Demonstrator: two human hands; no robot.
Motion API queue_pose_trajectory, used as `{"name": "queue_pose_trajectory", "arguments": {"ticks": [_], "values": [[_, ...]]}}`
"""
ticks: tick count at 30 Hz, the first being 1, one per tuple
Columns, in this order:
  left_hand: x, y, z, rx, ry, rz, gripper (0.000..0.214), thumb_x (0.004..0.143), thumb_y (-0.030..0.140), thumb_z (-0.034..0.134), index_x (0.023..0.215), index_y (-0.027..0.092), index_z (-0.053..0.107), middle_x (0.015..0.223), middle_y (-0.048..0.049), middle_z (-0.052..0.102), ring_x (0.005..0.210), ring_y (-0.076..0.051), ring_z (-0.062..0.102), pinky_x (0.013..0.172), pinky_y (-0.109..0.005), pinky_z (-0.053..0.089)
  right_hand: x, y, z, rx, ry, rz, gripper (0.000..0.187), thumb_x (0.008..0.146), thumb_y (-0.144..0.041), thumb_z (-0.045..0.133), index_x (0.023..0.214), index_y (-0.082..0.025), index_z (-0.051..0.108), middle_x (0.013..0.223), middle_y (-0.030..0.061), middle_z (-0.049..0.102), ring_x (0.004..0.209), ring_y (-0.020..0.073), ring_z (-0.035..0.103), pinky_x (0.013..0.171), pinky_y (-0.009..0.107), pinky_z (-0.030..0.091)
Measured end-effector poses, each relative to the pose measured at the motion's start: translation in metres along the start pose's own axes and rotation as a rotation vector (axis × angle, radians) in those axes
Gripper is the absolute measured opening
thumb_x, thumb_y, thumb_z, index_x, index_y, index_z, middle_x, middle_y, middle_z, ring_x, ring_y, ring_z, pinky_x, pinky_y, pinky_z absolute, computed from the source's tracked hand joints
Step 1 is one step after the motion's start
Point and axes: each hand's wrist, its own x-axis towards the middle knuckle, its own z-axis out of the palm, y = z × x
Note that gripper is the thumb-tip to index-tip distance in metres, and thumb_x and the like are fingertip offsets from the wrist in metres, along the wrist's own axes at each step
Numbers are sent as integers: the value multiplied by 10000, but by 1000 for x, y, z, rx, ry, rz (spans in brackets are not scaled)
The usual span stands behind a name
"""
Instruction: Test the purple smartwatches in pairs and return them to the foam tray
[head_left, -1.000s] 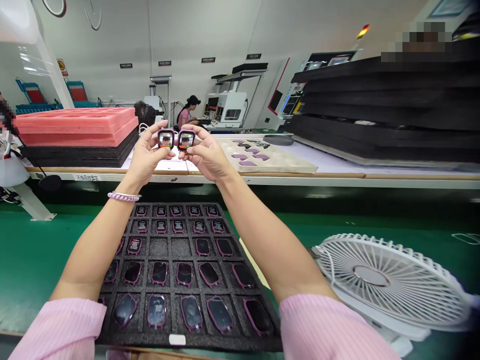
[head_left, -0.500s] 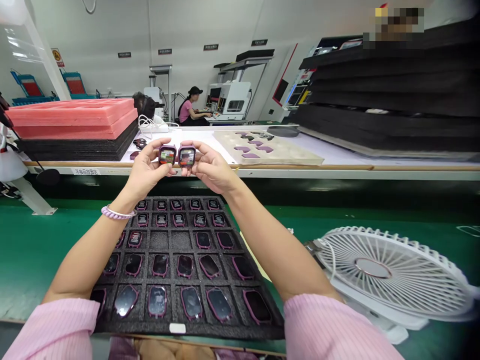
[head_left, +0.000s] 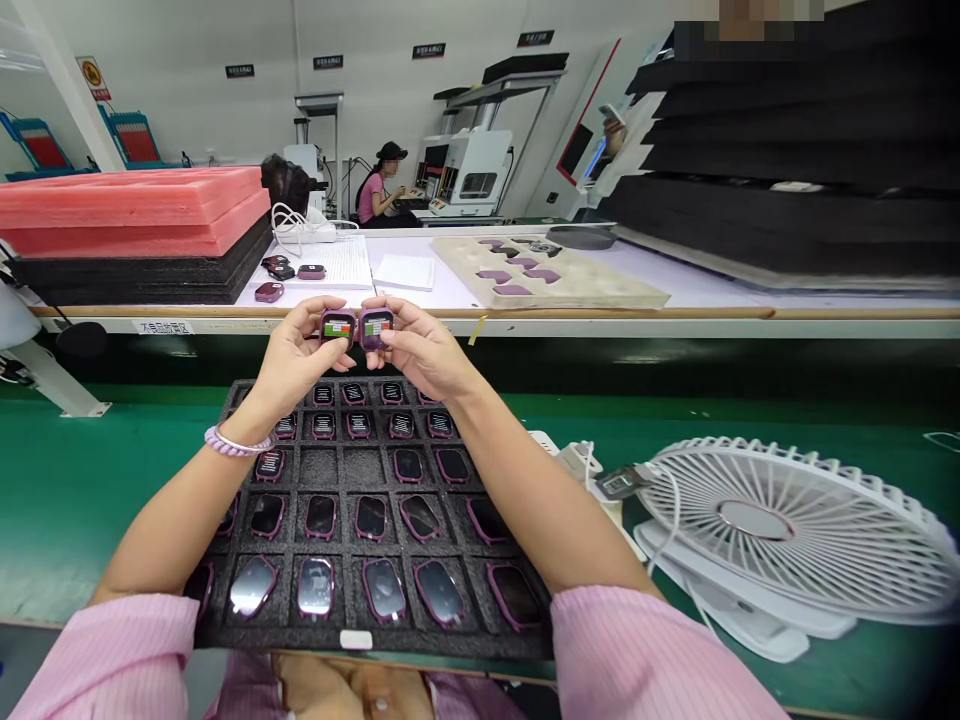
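Two purple smartwatch cases without straps are held side by side above the back of a black foam tray point(head_left: 345, 640). My left hand point(head_left: 304, 350) is closed on the left watch point(head_left: 337, 327), its thumb at the lower edge of the screen. My right hand point(head_left: 420, 345) grips the right watch point(head_left: 375, 327), with the thumb over its lit screen. Both screens show coloured blocks of green, white and red. Below, purple watches point(head_left: 371, 518) sit in the tray's compartments, some with lit text. Two compartments in the third row hold no watch.
Behind stands a shelf with a pink foam stack point(head_left: 135, 205), loose watches point(head_left: 270, 291), paper sheets point(head_left: 337, 262) and a pale tray point(head_left: 630, 290) of purple pieces. Black foam trays point(head_left: 750, 220) tower at right. A white fan point(head_left: 795, 540) lies right of my arm. A co-worker point(head_left: 386, 190) sits beyond.
Both watches have dropped slightly in view, and their screens now show coloured blocks instead of a picture. My right thumb has moved onto the right screen. The view has shifted a little.
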Motion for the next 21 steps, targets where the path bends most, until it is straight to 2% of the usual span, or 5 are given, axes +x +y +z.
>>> {"name": "queue_pose_trajectory", "arguments": {"ticks": [4, 8, 17, 21], "values": [[-2, -2, 2, 21, 3, 0, 426, 749, 232, 800, 1127, 211, 604, 1002, -15, 708, 602, -88, 700, 593, -203, 629, -4, 2, 1, -10, 7, 11, 507, 749, -264, 783, 1216, -214, 593, 913, -16, 648, 668, 142, 633, 668, 298, 565], [-3, -3, 2, 37, 29, -24, 377, 763, 224, 784, 1099, 207, 613, 978, -10, 711, 577, -87, 695, 569, -196, 619, -5, 6, 1, -11, 16, 11, 478, 774, -306, 794, 1200, -213, 598, 922, -9, 667, 645, 139, 640, 639, 285, 555], [-4, 3, 2, 22, -11, -93, 388, 800, 184, 684, 1181, 201, 615, 981, -15, 732, 602, -113, 736, 617, -225, 659, -4, 9, -1, -50, 63, -9, 490, 815, -448, 863, 1164, -216, 609, 862, -21, 653, 589, 118, 605, 558, 256, 510], [-4, 1, 0, 12, -40, -99, 386, 802, 187, 672, 1184, 207, 618, 992, -16, 745, 623, -121, 747, 634, -233, 665, -5, 10, -2, -34, 40, -5, 475, 797, -384, 841, 1171, -211, 604, 882, -19, 660, 609, 118, 610, 583, 260, 525]]}}
